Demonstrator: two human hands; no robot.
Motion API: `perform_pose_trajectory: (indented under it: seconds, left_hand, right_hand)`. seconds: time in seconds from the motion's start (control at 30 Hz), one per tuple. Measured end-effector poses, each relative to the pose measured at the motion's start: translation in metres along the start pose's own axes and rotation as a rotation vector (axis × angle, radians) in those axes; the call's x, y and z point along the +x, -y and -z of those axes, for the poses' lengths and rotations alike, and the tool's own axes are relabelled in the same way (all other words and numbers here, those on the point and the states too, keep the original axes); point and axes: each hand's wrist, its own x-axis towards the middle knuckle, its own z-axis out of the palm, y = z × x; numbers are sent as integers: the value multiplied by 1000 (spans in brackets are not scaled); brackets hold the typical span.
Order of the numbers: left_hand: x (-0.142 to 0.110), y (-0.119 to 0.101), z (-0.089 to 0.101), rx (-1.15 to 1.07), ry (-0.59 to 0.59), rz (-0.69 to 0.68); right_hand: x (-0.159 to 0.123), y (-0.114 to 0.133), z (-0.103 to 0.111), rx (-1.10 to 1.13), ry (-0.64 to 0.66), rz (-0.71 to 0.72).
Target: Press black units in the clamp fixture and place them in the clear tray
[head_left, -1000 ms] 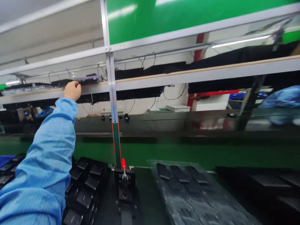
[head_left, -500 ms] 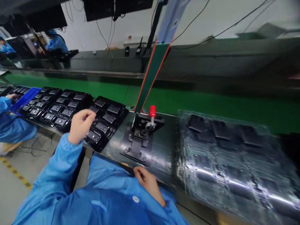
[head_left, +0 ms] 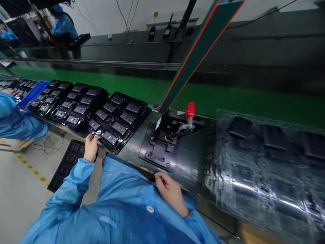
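A person's left hand [head_left: 90, 147] pinches the near corner of a black tray [head_left: 127, 139], thumb and fingertips together on its rim, the grip closed on the edge. The tray lies flat on a dark counter [head_left: 200, 162], its molded pockets filled with small black units [head_left: 119, 127]. The right hand [head_left: 171, 193] rests lower and farther along, fingers curled at the counter's near edge against the front of a blue smock [head_left: 127, 189]; whether that grip has closed on the cloth, the frame does not settle.

Two more loaded trays [head_left: 78, 105] line up beside the first, running left along the counter toward a blue tray [head_left: 33, 94]. Below the left hand, a dark slotted tray [head_left: 66, 165] sits just past the counter's edge, above a gray floor marked with yellow-and-black tape [head_left: 27, 166]. To the right of the hands, a toggle clamp with a red handle [head_left: 190, 110] stands on a black plate [head_left: 154, 149], and beyond it lies a glossy, clear-wrapped stack [head_left: 261, 169]. A green belt [head_left: 215, 96] runs behind. At far left, a co-worker's blue sleeve [head_left: 15, 118] and hand [head_left: 8, 90] reach over a tray; another person in blue [head_left: 63, 27] works in the distance.
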Motion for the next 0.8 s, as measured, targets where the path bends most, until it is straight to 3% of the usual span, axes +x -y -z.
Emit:
perform_pose_trajectory:
  seconds: [0.17, 0.37, 0.57, 0.8]
  left_hand:
    - [29, -17, 1, -57, 64, 72]
    - [40, -17, -6, -125, 29, 124]
    - [29, -11, -8, -193, 146, 205]
    - [-8, -4, -17, -204, 293, 272]
  right_hand:
    - [0, 0, 0, -23, -20, 0]
    - [5, -5, 0, -25, -33, 13]
    - [8, -11, 0, -36, -34, 4]
    - [8, -11, 0, -59, -14, -10]
